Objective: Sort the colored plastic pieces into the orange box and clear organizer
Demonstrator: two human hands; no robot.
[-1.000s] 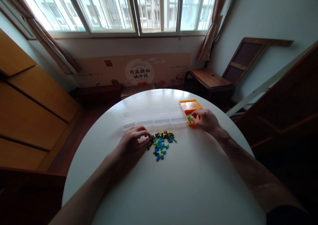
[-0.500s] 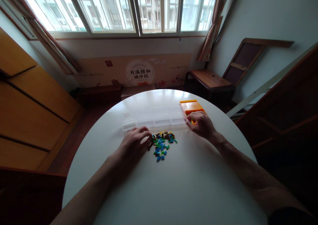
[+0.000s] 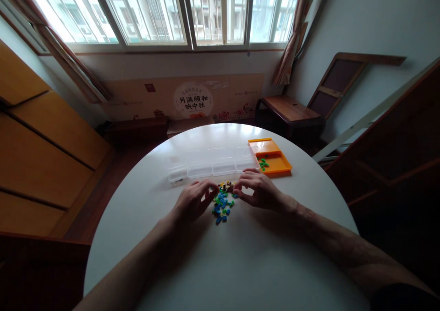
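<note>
A small pile of building bricks (image 3: pixel 222 203), blue, green, yellow and brown, lies loose on the white table (image 3: pixel 240 265). At the pile's left edge is my left hand (image 3: pixel 195 199), thumb and fingertips brought together in a pinch; whatever is between them is too small to make out. My right hand (image 3: pixel 259 189) reaches the pile's right side, its fingers bent and closed at the tips among the brown and blue bricks. Its grip is too small to read. Behind both hands sits a clear plastic compartment box (image 3: pixel 224 167).
An orange tray (image 3: pixel 280 163) with several green bricks (image 3: pixel 263 164) in its left part stands at the back right, against the clear box. The table's rounded far edge runs behind them. A wooden chair (image 3: pixel 292 108) is beyond it.
My right hand has come from the orange tray, left and nearer, to the pile, uncovering the green bricks in the tray. My left hand has shifted slightly right along the pile.
</note>
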